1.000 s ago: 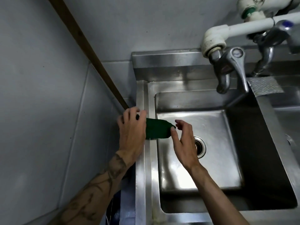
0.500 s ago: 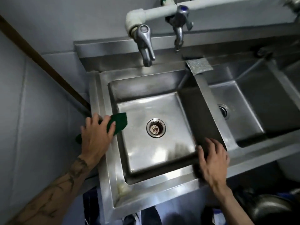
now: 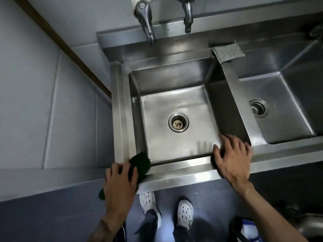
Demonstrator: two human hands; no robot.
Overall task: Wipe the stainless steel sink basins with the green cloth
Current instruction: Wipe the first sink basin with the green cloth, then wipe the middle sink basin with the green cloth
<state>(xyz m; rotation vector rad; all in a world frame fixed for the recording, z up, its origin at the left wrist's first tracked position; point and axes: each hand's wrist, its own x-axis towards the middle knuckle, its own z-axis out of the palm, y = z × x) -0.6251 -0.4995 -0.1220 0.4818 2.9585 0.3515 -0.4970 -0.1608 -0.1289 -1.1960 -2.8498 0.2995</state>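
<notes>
Left hand [image 3: 120, 180] clamps the cloth [image 3: 140, 164] flat against the near-left corner of the sink rim [image 3: 174, 177]; one end of the cloth pokes past the fingertips toward the left basin [image 3: 176, 102], the other shows below the wrist side. Right hand [image 3: 232, 158] lies open, fingers spread, holding nothing, braced on the near rim by the basin's near-right corner.

Step in hand, as I read it: wiping the rim, basin floor not yet reached. To do it well: keep the palm flat, press evenly, run along the rim in one line, then down the walls toward the drain [image 3: 178, 122]. Right basin [image 3: 279, 109] appears untouched.

Pose: both forearms come in from the near side, left wrist straight, right wrist angled inward.
</notes>
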